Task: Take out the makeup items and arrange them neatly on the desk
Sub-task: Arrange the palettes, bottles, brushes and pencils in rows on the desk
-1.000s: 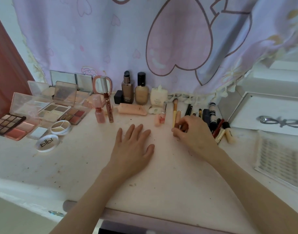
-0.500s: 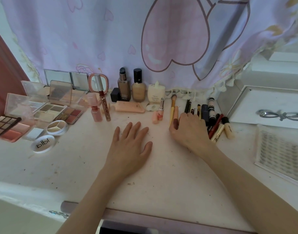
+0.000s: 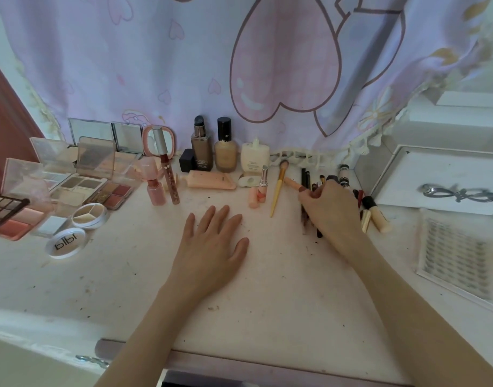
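Makeup lies in a row along the back of the white desk. My left hand rests flat on the desk, fingers spread, holding nothing. My right hand is closed around a pink-handled brush and lies over a cluster of dark pencils. A gold-handled brush lies just left of it, then a pink lipstick. Two foundation bottles and a cream bottle stand at the back. Eyeshadow palettes sit open at the left.
A pink tube lies before the bottles. Round compacts sit front left. A white box with a silver bow and a lash tray stand at the right. A pink curtain hangs behind. A drawer edge shows below.
My right hand has shifted right, from beside the gold brush onto the pencil cluster, with the pink-handled brush now angled up-left from its fingers. My left hand stayed flat.
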`<state>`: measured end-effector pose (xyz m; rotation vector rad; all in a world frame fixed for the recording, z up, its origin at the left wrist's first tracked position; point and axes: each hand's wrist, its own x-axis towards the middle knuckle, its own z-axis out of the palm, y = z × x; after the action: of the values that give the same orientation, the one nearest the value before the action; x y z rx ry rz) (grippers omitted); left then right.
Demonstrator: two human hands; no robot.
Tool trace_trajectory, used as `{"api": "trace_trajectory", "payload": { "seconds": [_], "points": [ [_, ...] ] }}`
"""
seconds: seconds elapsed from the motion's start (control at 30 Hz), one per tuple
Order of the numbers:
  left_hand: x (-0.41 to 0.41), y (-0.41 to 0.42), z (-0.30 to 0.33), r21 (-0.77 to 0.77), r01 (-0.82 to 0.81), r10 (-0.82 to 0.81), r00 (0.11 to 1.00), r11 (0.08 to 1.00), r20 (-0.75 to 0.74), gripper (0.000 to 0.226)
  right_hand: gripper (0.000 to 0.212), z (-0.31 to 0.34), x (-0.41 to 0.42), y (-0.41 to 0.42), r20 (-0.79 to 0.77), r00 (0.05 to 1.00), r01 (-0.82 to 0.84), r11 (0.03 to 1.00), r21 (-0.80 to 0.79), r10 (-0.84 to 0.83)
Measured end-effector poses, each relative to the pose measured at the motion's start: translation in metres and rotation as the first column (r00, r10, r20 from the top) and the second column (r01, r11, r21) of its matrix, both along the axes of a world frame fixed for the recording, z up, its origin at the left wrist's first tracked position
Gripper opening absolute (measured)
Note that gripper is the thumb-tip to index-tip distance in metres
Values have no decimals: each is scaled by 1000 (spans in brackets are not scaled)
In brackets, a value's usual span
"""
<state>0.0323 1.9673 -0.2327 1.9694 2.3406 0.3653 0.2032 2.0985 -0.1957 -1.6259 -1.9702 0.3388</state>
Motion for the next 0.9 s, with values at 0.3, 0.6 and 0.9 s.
{"api": "trace_trajectory", "payload": {
  "seconds": [0.3, 0.6, 0.9],
  "points": [
    [-1, -6, 0, 252, 42, -87, 982, 967, 168, 48, 7, 28, 33, -17, -935, 353, -174, 984, -37, 28],
    [8, -12, 13, 470, 3, -221, 885, 883, 409, 44, 36, 7, 10, -43, -975, 214, -659, 728, -191, -63],
    [9, -16, 16, 519, -3, -172, 942, 855, 288, 29, 42, 2, 3, -53, -950, 281, -709, 638, -301, -137]
  ]
}}
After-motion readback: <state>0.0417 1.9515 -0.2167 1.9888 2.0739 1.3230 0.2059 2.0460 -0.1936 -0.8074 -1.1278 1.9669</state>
